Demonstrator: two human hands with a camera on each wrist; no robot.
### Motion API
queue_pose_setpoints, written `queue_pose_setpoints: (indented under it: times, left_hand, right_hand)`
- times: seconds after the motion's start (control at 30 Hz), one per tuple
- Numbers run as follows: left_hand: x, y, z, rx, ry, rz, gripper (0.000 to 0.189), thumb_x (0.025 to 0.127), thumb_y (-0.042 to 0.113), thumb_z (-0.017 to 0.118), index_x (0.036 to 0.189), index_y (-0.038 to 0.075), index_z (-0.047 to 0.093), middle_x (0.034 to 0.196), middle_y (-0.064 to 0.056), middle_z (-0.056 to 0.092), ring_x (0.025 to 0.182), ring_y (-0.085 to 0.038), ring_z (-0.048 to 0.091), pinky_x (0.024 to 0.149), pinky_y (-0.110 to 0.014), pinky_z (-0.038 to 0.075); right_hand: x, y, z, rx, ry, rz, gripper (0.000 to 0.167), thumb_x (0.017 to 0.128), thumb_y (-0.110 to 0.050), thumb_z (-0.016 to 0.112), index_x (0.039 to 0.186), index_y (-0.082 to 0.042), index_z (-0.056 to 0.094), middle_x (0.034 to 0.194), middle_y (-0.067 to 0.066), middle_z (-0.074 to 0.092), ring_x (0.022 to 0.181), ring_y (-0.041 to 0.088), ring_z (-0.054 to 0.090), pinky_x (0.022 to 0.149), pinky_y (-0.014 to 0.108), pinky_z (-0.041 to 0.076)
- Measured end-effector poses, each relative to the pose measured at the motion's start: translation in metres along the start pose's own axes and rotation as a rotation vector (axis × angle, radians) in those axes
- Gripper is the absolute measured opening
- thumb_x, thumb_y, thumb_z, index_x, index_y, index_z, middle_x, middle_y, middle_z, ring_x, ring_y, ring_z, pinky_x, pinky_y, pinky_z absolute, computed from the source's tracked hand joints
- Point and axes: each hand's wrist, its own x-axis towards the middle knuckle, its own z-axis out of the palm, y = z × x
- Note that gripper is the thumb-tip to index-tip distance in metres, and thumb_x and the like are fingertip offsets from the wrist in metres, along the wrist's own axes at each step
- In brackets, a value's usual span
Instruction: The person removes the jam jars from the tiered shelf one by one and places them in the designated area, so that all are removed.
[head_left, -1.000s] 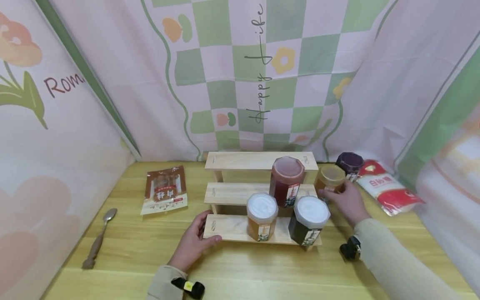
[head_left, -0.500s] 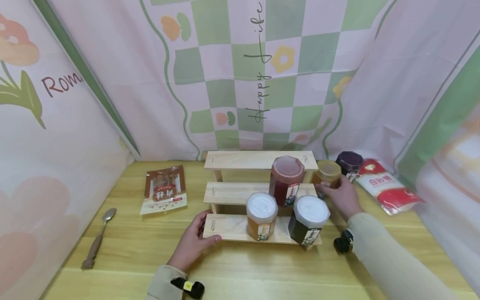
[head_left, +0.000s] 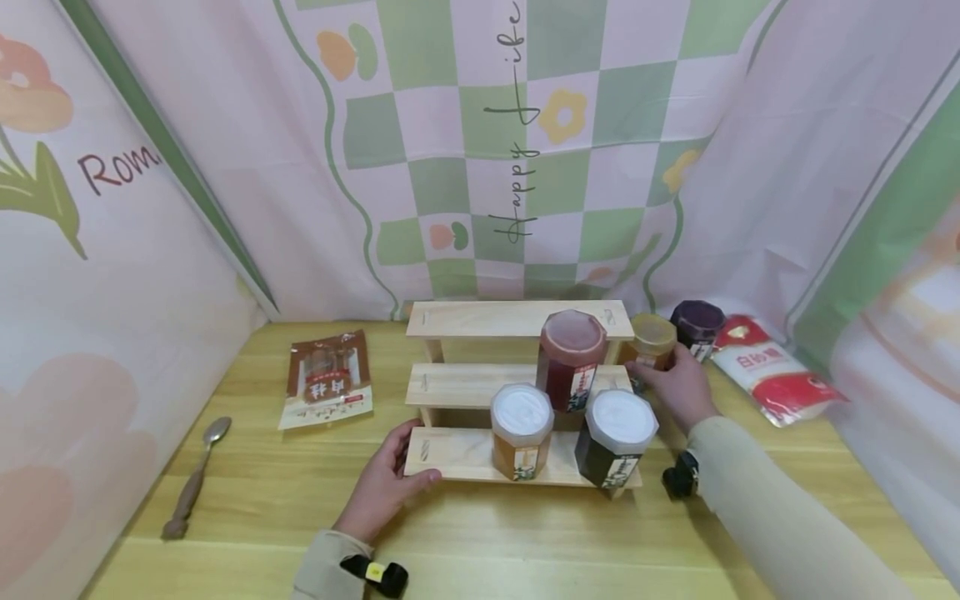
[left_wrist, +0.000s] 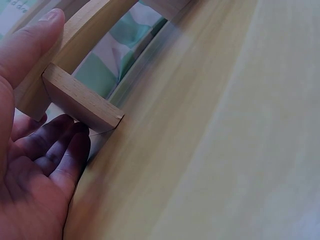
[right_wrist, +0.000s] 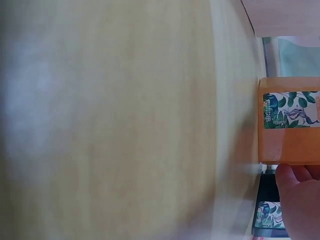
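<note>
A three-step wooden display rack [head_left: 450, 454] stands on the table. My left hand [head_left: 386, 479] grips the left end of its lowest step, thumb on the front edge and fingers curled behind the leg in the left wrist view. My right hand [head_left: 678, 387] holds an amber jar [head_left: 651, 340] beside the rack's right end, thumb across its front and fingers at its right side. In the right wrist view the amber jar's label [right_wrist: 287, 110] shows. A red jar [head_left: 572, 358] sits on the middle step. A white-topped orange jar [head_left: 522, 433] and a white-topped dark jar [head_left: 617, 437] stand on the lowest.
A dark purple jar [head_left: 696, 327] stands behind the right hand, next to a red and white bag [head_left: 776, 371]. Left of the rack lie a brown packet [head_left: 327, 379] and a spoon [head_left: 197, 479]. A patterned cloth [head_left: 491, 142] hangs behind the table.
My right hand has shifted the amber jar left and slightly back, closer to the rack and away from the purple jar. The left hand keeps its grip on the rack.
</note>
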Motion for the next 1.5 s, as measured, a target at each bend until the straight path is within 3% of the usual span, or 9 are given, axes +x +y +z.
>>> queue_pose_setpoints:
  times: [0.8, 1.13, 1.5]
  left_hand:
    - [-0.002, 0.003, -0.001, 0.021, 0.006, -0.002, 0.093, 0.074, 0.021, 0.088, 0.151, 0.005, 0.038, 0.147, -0.020, 0.049, 0.134, -0.037, 0.048, 0.114, -0.045, 0.038]
    - [-0.002, 0.006, 0.001, -0.007, 0.007, -0.006, 0.089, 0.075, 0.015, 0.087, 0.150, 0.005, 0.040, 0.145, -0.017, 0.051, 0.132, -0.033, 0.051, 0.114, -0.044, 0.040]
    - [0.000, 0.001, 0.000, 0.021, -0.004, 0.020, 0.093, 0.074, 0.024, 0.088, 0.151, 0.004, 0.038, 0.145, -0.018, 0.051, 0.133, -0.035, 0.049, 0.115, -0.046, 0.037]
  right_hand:
    - [0.014, -0.005, 0.011, 0.023, 0.018, 0.041, 0.096, 0.089, -0.052, 0.072, 0.153, 0.003, 0.026, 0.148, 0.031, 0.041, 0.136, 0.048, 0.041, 0.113, 0.060, 0.036]
    - [0.018, -0.004, 0.014, 0.057, 0.029, 0.006, 0.087, 0.092, -0.045, 0.072, 0.151, 0.002, 0.030, 0.146, 0.030, 0.045, 0.134, 0.046, 0.044, 0.113, 0.058, 0.037]
    - [0.024, -0.008, 0.017, 0.028, 0.021, 0.033, 0.082, 0.094, -0.043, 0.070, 0.150, 0.001, 0.031, 0.145, 0.030, 0.045, 0.133, 0.045, 0.043, 0.114, 0.058, 0.035]
